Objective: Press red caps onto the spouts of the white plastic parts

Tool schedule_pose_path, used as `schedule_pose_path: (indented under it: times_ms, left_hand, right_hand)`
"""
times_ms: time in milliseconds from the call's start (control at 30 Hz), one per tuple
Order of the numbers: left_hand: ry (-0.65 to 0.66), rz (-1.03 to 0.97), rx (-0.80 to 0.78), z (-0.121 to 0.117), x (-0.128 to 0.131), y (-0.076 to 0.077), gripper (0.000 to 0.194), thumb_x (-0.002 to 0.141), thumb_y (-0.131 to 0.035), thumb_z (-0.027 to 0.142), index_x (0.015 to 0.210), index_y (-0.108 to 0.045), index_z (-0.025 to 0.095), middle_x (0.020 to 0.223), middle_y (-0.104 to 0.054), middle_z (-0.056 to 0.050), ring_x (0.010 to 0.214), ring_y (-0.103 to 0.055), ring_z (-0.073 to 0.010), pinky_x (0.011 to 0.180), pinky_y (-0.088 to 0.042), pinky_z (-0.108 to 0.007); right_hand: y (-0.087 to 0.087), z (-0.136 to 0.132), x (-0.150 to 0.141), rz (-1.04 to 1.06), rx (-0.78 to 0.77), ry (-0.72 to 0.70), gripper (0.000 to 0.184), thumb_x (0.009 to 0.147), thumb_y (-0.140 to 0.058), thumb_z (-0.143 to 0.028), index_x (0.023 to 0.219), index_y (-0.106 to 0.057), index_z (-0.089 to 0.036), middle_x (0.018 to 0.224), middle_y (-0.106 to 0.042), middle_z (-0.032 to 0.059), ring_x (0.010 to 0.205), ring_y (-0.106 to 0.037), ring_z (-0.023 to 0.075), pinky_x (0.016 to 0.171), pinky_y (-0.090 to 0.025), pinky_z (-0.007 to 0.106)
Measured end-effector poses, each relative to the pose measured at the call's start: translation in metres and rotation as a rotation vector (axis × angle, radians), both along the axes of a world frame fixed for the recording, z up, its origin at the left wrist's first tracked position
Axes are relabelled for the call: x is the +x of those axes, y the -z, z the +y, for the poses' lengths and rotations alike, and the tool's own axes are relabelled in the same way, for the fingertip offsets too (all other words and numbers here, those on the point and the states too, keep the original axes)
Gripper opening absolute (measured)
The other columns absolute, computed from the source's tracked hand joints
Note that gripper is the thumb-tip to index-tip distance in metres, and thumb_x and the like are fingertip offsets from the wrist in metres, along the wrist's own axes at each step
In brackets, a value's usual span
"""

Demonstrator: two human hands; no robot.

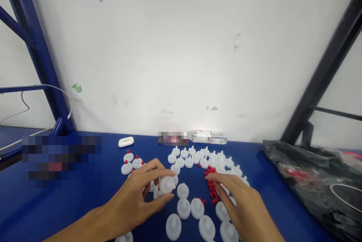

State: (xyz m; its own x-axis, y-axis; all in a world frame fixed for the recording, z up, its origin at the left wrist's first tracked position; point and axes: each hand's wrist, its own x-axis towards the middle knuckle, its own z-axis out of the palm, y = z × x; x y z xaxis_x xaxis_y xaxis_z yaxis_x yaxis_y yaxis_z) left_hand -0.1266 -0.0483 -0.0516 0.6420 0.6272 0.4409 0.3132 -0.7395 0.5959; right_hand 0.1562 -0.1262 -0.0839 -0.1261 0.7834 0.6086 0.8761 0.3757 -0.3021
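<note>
My right hand (pixel 240 193) hides some white nozzles (pixel 222 212), and I cannot tell whether its fingertips, bent down at the red caps (pixel 210 184), grip one, while my left hand (pixel 138 193), thumb below forefinger, pinches a tilted white nozzle (pixel 166 184) above the blue table (pixel 70 200).

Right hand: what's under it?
Small red pieces and white pieces show beside the right hand, some partly hidden; whatever lies directly beneath it is covered.
</note>
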Motion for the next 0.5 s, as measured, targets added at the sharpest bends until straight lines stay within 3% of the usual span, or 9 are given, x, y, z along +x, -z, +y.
schedule_pose_path:
  times_ms: [200,333,500]
  left_hand:
    - [-0.045,0.081,-0.125,-0.009,0.002,-0.007,0.028,0.086,-0.07,0.034,0.113,-0.066,0.028,0.113,-0.07,-0.001,0.056,-0.049,-0.0082,0.054,-0.049,-0.021]
    - [-0.07,0.171,-0.222,-0.013,0.002,-0.011,0.026,0.079,-0.075,0.037,0.102,-0.072,0.025,0.093,-0.073,0.0,0.058,-0.051,-0.0106,0.058,-0.049,-0.021]
    - [-0.07,0.182,-0.242,-0.014,0.001,-0.013,0.033,0.076,-0.079,0.037,0.106,-0.074,0.025,0.087,-0.07,0.0,0.062,-0.053,-0.0119,0.064,-0.048,-0.023]
  right_hand:
    - [-0.012,-0.005,-0.012,0.271,0.005,-0.014,0.021,0.096,-0.057,-0.023,0.108,-0.073,-0.029,0.104,-0.078,0.0002,0.088,-0.077,0.0164,0.08,-0.064,0.023]
    - [-0.012,-0.006,-0.019,0.421,0.002,-0.028,0.017,0.094,-0.059,-0.027,0.099,-0.076,-0.029,0.104,-0.079,0.0003,0.094,-0.077,0.0173,0.086,-0.063,0.023]
    - [-0.01,-0.005,-0.018,0.35,-0.061,-0.07,0.014,0.092,-0.065,-0.027,0.097,-0.077,-0.032,0.111,-0.079,-0.002,0.095,-0.078,0.0172,0.083,-0.062,0.018]
